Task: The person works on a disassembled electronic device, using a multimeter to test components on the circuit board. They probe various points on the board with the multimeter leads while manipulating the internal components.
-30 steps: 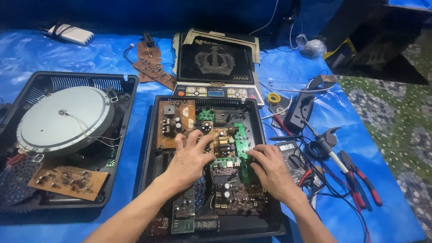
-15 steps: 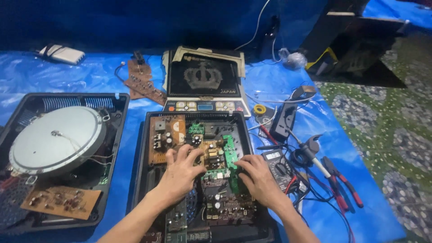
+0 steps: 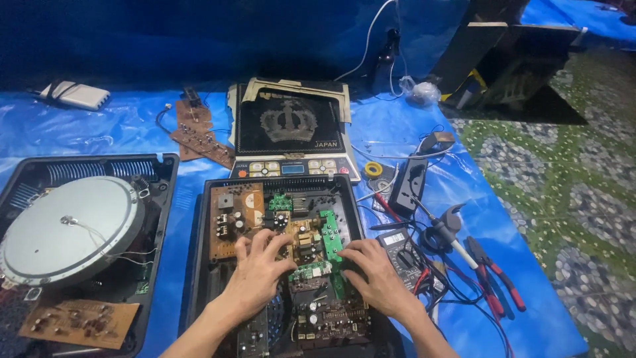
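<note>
An opened black appliance case lies in front of me, filled with brown and green circuit boards. My left hand rests palm down on the boards in the middle of the case, fingers spread over the components. My right hand presses on the right side, its fingertips at a small green board and beside a narrow upright green board. Whether either hand grips a board is hidden by the fingers.
A second open case with a round grey coil disc lies at left, a loose brown board below it. A black glass top panel lies behind. At right are a multimeter, soldering iron, red-handled pliers and tangled wires.
The view has tilted up and shifted, so the case sits lower in the frame. Both hands stay on the boards, with the left hand's fingers shifted slightly.
</note>
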